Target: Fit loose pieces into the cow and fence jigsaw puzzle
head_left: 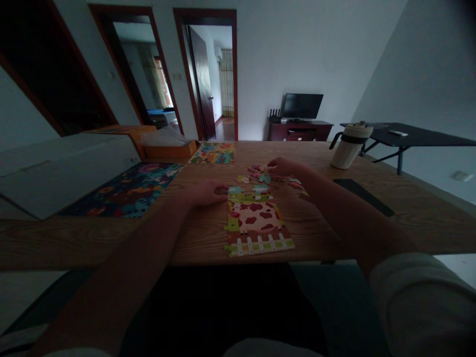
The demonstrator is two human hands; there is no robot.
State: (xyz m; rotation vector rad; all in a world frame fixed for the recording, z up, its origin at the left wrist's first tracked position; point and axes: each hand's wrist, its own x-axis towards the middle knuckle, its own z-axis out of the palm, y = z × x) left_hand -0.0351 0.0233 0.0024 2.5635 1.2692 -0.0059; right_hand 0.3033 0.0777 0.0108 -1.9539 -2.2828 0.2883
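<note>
A partly joined jigsaw puzzle [260,218] with a spotted cow and a white fence lies flat on the wooden table [316,238]. At its upper left edge rests my left hand [208,192], fingertips beside a pale blue puzzle piece [234,189], fingers apart and gripping nothing. Another blue piece [261,189] sits along the top row. My right hand [286,167] reaches over a group of loose puzzle pieces [256,169] beyond the puzzle, its fingers stretched out and touching or just above them. Several more pieces [295,184] lie partly under that hand.
A dark floral puzzle sheet [130,191] and a large white box [70,166] are on the left. Behind are an orange box [169,150] and a colourful sheet [213,152]. A dark flat object [364,196] and a white jug [350,146] stand right of my right arm.
</note>
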